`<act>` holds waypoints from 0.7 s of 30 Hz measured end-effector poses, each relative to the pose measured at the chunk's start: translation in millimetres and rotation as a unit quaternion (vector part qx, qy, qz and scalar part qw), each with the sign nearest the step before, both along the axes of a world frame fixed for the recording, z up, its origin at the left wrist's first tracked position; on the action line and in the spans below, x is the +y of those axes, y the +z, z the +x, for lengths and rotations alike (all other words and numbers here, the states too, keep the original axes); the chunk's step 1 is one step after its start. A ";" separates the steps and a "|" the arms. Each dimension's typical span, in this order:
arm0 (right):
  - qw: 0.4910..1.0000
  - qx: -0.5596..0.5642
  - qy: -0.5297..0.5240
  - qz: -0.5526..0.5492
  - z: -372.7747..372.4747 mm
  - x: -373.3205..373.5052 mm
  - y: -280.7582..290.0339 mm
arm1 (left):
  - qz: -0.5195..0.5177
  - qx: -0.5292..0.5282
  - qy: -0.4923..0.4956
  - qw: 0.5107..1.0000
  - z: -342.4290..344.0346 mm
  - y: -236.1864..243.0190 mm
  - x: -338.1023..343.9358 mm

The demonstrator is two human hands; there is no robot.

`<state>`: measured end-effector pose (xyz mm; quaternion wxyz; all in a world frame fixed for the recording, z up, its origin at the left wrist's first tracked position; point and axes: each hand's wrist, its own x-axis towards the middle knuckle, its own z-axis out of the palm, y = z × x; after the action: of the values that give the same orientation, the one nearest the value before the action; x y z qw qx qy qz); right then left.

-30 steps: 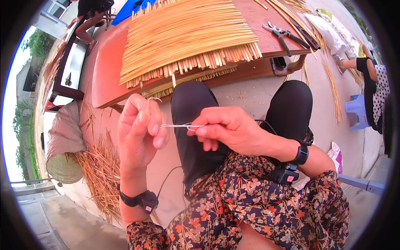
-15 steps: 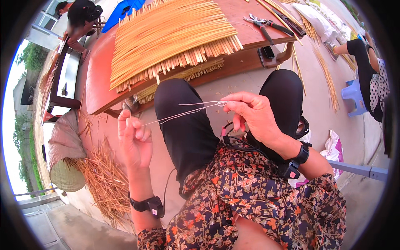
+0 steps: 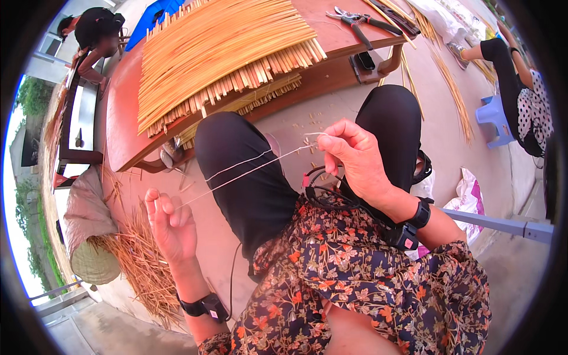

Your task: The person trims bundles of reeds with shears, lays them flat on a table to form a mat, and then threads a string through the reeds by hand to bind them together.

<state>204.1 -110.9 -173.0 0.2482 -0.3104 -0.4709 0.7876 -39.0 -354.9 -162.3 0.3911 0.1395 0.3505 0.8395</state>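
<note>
A thin pale string [image 3: 245, 171] runs taut across my lap between my two hands. Its lower end goes into the curled fingers of my left hand [image 3: 173, 228], at the left of my knees. My right hand [image 3: 355, 157] pinches the other end between thumb and forefinger, with a short tail sticking out. A second, slacker strand lies over my black left trouser leg. Beyond my knees, a mat of straight yellow reeds [image 3: 228, 56] rests on the reddish-brown table [image 3: 121, 130].
Pruning shears [image 3: 361, 26] lie on the table's right part. Dry stalks [image 3: 142, 266] are heaped on the floor at left, beside a woven sack [image 3: 89, 207]. A blue stool [image 3: 496, 121] stands at right near a seated person [image 3: 515, 89]. Another person [image 3: 97, 44] bends over at far left.
My hands have moved farther apart, the left one going left and down. The loop near my right fingers has gone, and the string is stretched longer. The view has shifted slightly.
</note>
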 end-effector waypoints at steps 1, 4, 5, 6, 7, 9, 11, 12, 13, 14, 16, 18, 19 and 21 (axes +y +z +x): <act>1.000 0.010 -0.004 -0.019 0.6 -0.6 -0.1 | 0.009 0.012 -0.024 1.000 0.6 -0.4 -1.5; 0.998 0.025 -0.018 -0.049 1.2 -1.9 2.5 | -0.262 0.105 0.000 0.959 3.9 5.6 -7.7; 0.997 0.030 -0.029 -0.057 1.4 -2.3 3.1 | -0.264 0.105 0.000 0.959 4.9 8.4 -6.8; 0.998 0.029 -0.029 -0.057 1.9 -3.3 2.1 | -0.370 0.165 0.030 0.914 6.1 9.8 -5.1; 0.998 0.029 -0.022 -0.046 2.2 -4.4 0.7 | -0.469 0.223 0.059 0.852 7.7 11.7 -3.2; 0.999 0.027 -0.014 -0.035 2.3 -6.7 0.8 | -0.496 0.406 0.118 0.759 14.6 17.3 2.8; 1.000 0.026 0.015 -0.007 0.7 -10.0 3.9 | -0.471 0.496 0.133 0.717 31.2 35.0 17.7; 1.000 0.024 0.015 -0.006 0.2 -11.6 4.0 | -0.434 0.414 0.091 0.795 44.6 47.4 30.7; 0.999 0.015 0.030 0.019 -0.2 -13.0 3.9 | -0.384 0.366 0.018 0.847 56.7 53.7 44.2; 0.998 0.010 0.048 0.041 -0.7 -13.8 7.6 | -0.333 0.316 -0.052 0.887 68.8 61.0 58.1; 0.997 0.006 0.060 0.040 -2.4 -16.4 11.1 | -0.359 0.357 -0.167 0.846 83.7 54.8 86.2; 0.997 0.005 0.072 0.039 -2.5 -18.9 16.6 | -0.315 0.408 -0.164 0.841 91.7 31.4 99.0; 0.997 0.009 0.076 0.033 0.3 -18.6 17.5 | -0.263 0.467 -0.194 0.822 84.6 20.5 100.6; 0.996 0.040 0.072 -0.015 6.1 -16.4 14.5 | -0.268 0.456 -0.229 0.817 78.9 26.9 88.3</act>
<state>210.2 -127.3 -158.5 0.2049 -0.2474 -0.4700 0.8221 39.9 -266.6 -135.4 0.3895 0.4725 0.6580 0.4382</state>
